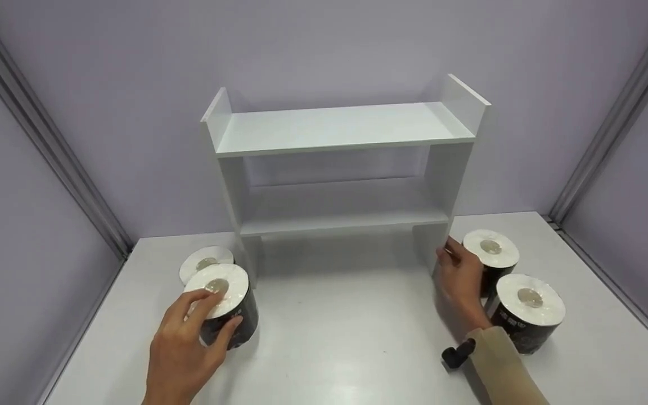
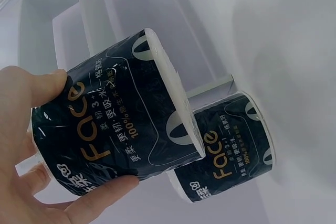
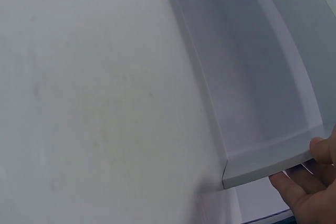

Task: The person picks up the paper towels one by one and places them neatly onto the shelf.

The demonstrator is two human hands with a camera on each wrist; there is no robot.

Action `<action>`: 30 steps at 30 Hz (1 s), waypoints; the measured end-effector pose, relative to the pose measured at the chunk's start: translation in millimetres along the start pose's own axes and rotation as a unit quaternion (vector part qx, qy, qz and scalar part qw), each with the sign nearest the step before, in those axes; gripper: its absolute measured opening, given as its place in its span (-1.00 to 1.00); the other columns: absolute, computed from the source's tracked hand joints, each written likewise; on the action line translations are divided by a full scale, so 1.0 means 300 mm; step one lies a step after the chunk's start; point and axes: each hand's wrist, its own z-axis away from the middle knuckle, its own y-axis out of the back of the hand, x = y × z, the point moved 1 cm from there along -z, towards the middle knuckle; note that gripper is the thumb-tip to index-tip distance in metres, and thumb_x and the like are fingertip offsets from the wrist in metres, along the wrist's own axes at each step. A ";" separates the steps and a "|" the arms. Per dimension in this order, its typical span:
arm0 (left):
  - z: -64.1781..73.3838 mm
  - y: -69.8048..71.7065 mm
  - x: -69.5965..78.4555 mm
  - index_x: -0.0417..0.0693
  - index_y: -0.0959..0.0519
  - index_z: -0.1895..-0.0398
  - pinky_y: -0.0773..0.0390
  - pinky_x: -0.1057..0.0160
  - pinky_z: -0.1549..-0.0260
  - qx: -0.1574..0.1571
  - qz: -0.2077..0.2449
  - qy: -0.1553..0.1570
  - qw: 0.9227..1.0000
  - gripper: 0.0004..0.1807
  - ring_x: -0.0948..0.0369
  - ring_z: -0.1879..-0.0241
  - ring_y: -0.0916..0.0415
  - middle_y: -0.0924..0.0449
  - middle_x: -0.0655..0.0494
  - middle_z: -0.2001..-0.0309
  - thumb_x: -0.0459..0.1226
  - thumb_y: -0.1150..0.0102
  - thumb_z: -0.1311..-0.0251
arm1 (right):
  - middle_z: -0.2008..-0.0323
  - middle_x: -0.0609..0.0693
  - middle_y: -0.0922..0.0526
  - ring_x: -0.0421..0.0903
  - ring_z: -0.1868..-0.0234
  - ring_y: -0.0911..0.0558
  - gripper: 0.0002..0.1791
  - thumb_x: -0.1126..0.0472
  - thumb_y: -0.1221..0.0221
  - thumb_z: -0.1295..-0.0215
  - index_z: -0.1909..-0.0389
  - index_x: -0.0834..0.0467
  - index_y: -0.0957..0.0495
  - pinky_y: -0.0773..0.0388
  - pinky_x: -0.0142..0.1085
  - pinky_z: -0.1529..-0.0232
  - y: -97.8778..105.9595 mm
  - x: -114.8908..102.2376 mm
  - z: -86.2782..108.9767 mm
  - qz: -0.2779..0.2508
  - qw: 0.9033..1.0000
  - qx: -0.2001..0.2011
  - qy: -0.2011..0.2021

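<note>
My left hand (image 1: 186,337) grips a toilet roll (image 1: 238,318) in dark printed wrapping, its white end with the core hole facing up. In the left wrist view, thumb and fingers spread around the wrapped roll (image 2: 113,114). A second roll (image 1: 197,261) stands just behind it, partly hidden. My right hand (image 1: 462,278) pinches the front edge of the right side panel (image 1: 430,242) of a white two-tier shelf (image 1: 346,129). The right wrist view shows the thumb on one face of that panel (image 3: 262,169) and the fingers on the other.
Two more toilet rolls stand right of the shelf: one roll (image 1: 493,250) behind, another roll (image 1: 529,306) beside my right forearm. The white table (image 1: 335,337) meets pale wall panels (image 1: 329,50) behind and at both sides. A black clip (image 1: 458,354) sits at my right cuff.
</note>
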 end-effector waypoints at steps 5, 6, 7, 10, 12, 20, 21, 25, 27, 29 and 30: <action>-0.023 -0.002 0.011 -0.07 -0.77 -0.04 -0.71 -0.05 0.05 0.016 0.008 -0.011 1.000 -0.45 -0.03 -0.06 -0.70 -0.67 0.00 -0.06 -0.21 -0.76 0.08 | -0.44 0.24 -0.55 0.08 -0.39 -0.60 -0.50 0.26 -0.12 -0.65 -0.54 0.14 -0.45 -0.56 -0.09 -0.41 -0.003 -0.005 -0.001 -0.037 0.999 -0.010 -0.037; -0.027 -0.003 0.014 -0.07 -0.77 -0.03 -0.72 -0.07 0.06 0.018 0.010 -0.012 1.000 -0.45 -0.04 -0.06 -0.70 -0.67 0.00 -0.05 -0.21 -0.76 0.08 | -0.45 0.23 -0.54 0.08 -0.41 -0.58 -0.49 0.24 -0.11 -0.66 -0.55 0.12 -0.42 -0.55 -0.12 -0.42 -0.002 -0.009 0.000 -0.050 0.998 -0.015 -0.046; -0.031 -0.005 0.017 -0.07 -0.77 -0.03 -0.72 -0.09 0.07 0.020 0.012 -0.013 1.000 -0.46 -0.04 -0.05 -0.70 -0.67 0.00 -0.05 -0.20 -0.76 0.07 | -0.44 0.24 -0.55 0.09 -0.40 -0.59 -0.49 0.25 -0.11 -0.66 -0.55 0.12 -0.44 -0.57 -0.15 -0.40 0.000 -0.009 0.000 -0.048 0.998 -0.012 -0.042; -0.038 -0.011 0.024 -0.05 -0.76 -0.04 -0.74 -0.13 0.12 0.021 0.013 -0.014 1.000 -0.46 -0.06 -0.04 -0.70 -0.67 0.01 -0.05 -0.19 -0.76 0.06 | -0.38 0.28 -0.60 0.14 -0.35 -0.63 -0.51 0.28 -0.13 -0.64 -0.51 0.17 -0.47 -0.59 -0.41 -0.27 0.004 -0.010 -0.002 -0.034 0.999 -0.002 -0.021; -0.039 -0.014 0.028 -0.05 -0.76 -0.04 -0.75 -0.14 0.13 0.015 0.011 -0.012 1.000 -0.46 -0.07 -0.04 -0.69 -0.67 0.01 -0.05 -0.18 -0.76 0.06 | -0.33 0.31 -0.63 0.17 -0.30 -0.67 -0.53 0.31 -0.15 -0.61 -0.47 0.21 -0.51 -0.56 -0.59 -0.11 0.005 -0.007 -0.003 -0.011 1.000 0.008 0.002; -0.038 -0.032 0.038 -0.05 -0.77 -0.04 -0.76 -0.11 0.14 0.001 0.009 -0.010 1.000 -0.45 -0.05 -0.03 -0.69 -0.66 0.01 -0.05 -0.17 -0.77 0.08 | -0.38 0.27 -0.60 0.12 -0.34 -0.64 -0.51 0.26 -0.12 -0.64 -0.51 0.20 -0.46 -0.59 -0.50 -0.18 0.004 0.003 0.003 -0.001 1.000 -0.003 -0.012; -0.038 -0.034 0.039 -0.05 -0.77 -0.03 -0.76 -0.11 0.14 0.001 0.009 -0.010 1.000 -0.45 -0.05 -0.02 -0.69 -0.66 0.01 -0.05 -0.18 -0.77 0.08 | -0.39 0.26 -0.59 0.11 -0.35 -0.63 -0.51 0.26 -0.12 -0.65 -0.52 0.19 -0.46 -0.60 -0.44 -0.21 0.005 0.004 0.004 -0.002 1.000 -0.005 -0.017; -0.041 -0.047 0.050 -0.06 -0.77 -0.04 -0.77 -0.10 0.14 -0.001 0.010 -0.012 1.000 -0.44 -0.03 -0.03 -0.68 -0.66 0.01 -0.05 -0.18 -0.78 0.09 | -0.41 0.23 -0.58 0.08 -0.34 -0.63 -0.50 0.25 -0.11 -0.65 -0.53 0.15 -0.45 -0.63 -0.44 -0.16 0.007 0.005 0.005 -0.004 1.000 -0.007 -0.024; -0.041 -0.055 0.059 -0.05 -0.77 -0.04 -0.77 -0.10 0.13 -0.003 0.011 -0.014 1.000 -0.44 -0.02 -0.05 -0.67 -0.66 0.02 -0.05 -0.18 -0.78 0.09 | -0.41 0.24 -0.58 0.10 -0.34 -0.64 -0.51 0.26 -0.11 -0.65 -0.52 0.17 -0.46 -0.61 -0.49 -0.12 0.009 0.006 0.004 0.005 1.000 -0.003 -0.014; -0.041 -0.063 0.069 -0.04 -0.77 -0.04 -0.77 -0.10 0.12 -0.006 0.013 -0.016 1.000 -0.44 -0.01 -0.07 -0.67 -0.65 0.02 -0.04 -0.18 -0.78 0.09 | -0.41 0.23 -0.58 0.10 -0.33 -0.64 -0.52 0.25 -0.11 -0.66 -0.52 0.16 -0.47 -0.61 -0.49 -0.11 0.008 0.006 0.003 0.008 1.000 0.000 -0.012; -0.042 -0.068 0.074 -0.04 -0.77 -0.04 -0.77 -0.10 0.11 -0.008 0.014 -0.016 1.000 -0.44 -0.01 -0.08 -0.67 -0.65 0.03 -0.04 -0.18 -0.78 0.08 | -0.41 0.22 -0.58 0.08 -0.33 -0.64 -0.51 0.24 -0.10 -0.66 -0.52 0.14 -0.46 -0.62 -0.46 -0.13 0.009 0.007 0.003 0.007 1.000 0.000 -0.015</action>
